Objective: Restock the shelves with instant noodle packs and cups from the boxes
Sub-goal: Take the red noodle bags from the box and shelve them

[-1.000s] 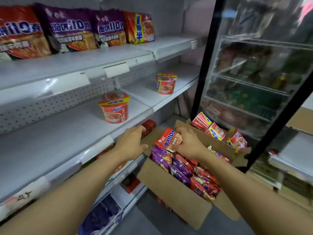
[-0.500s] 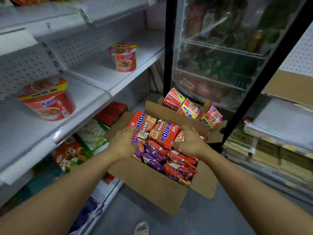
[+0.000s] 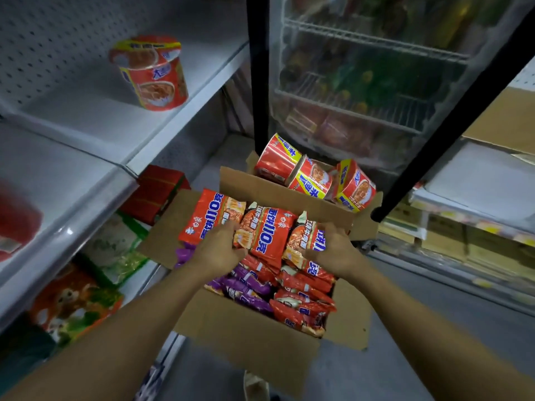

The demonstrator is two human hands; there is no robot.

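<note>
left hand [image 3: 218, 251] grip: grasping red noodle packs [image 3: 267, 230] | right hand [image 3: 333, 251] grip: grasping same bundle | packs: between grips, above box [image 3: 249, 334] | advice: squeeze inward evenly, lift level so middle pack cannot slip

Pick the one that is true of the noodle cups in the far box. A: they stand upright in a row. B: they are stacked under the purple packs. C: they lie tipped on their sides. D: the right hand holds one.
C: the three noodle cups lie tilted on their sides in the far box, untouched by either hand.
</note>
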